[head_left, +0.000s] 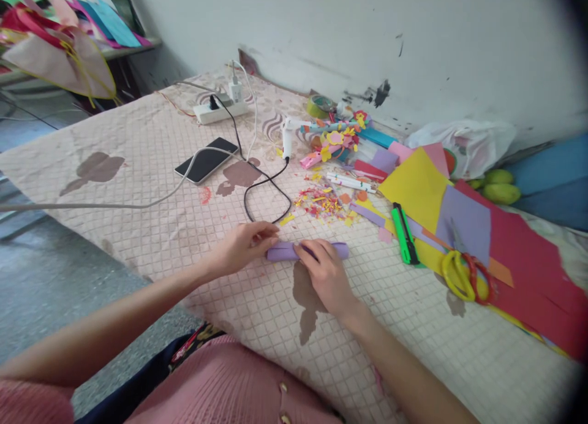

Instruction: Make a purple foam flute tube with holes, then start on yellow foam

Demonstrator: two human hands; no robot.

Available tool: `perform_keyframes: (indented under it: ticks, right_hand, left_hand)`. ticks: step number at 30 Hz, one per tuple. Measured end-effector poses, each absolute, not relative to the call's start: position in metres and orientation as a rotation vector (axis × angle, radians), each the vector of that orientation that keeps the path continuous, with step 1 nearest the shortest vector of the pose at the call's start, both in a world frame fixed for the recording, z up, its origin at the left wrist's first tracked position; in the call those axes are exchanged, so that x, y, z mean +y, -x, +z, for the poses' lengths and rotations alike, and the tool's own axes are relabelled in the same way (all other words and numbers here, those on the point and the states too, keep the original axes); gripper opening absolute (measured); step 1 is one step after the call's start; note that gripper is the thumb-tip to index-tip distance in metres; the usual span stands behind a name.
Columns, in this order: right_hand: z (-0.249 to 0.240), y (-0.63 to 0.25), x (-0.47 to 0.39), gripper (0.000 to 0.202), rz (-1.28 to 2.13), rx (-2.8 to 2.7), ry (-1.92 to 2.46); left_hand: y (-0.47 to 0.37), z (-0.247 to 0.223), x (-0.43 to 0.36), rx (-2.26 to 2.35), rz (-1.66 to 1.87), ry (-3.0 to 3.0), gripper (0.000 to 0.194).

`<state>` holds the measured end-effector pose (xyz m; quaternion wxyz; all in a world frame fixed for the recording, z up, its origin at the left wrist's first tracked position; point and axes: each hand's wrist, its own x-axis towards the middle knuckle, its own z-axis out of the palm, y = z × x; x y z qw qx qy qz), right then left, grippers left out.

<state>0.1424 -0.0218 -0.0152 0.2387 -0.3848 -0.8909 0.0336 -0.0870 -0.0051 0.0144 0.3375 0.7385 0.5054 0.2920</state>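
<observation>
A rolled tube of purple craft sheet (pixel 282 252) lies crosswise on the patterned tablecloth in front of me. My left hand (pixel 248 243) grips its left end between thumb and curled fingers. Over the middle and right part of the roll, my right hand (pixel 327 274) is closed, its fingers pressed on the top. The right end of the roll sticks out past those fingers. Just beyond the roll lies a heap of small coloured scraps (pixel 324 202). A white glue gun (pixel 287 139) stands farther back, its black cord looping toward my hands.
To the right are a green utility knife (pixel 404 234), scissors (pixel 463 274) with yellow and red handles, and coloured sheets (pixel 528 258). A dark phone (pixel 206 160) and a power strip (pixel 220 111) lie at the back left. A grey cable (pixel 114 206) crosses the table's left side.
</observation>
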Motion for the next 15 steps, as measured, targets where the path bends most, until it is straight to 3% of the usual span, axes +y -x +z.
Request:
perform_keyframes:
  ticks: [8,15]
  right_hand:
    - [-0.014,-0.143,-0.023,0.033,0.019,-2.430,0.988]
    - [-0.011,-0.145,-0.026,0.036,-0.098,-2.374,0.918]
  left_hand:
    - [0.068,0.028,0.026,1.144,0.298,-1.993,0.016]
    - [0.071,0.028,0.032,1.014,0.305,-1.805,0.029]
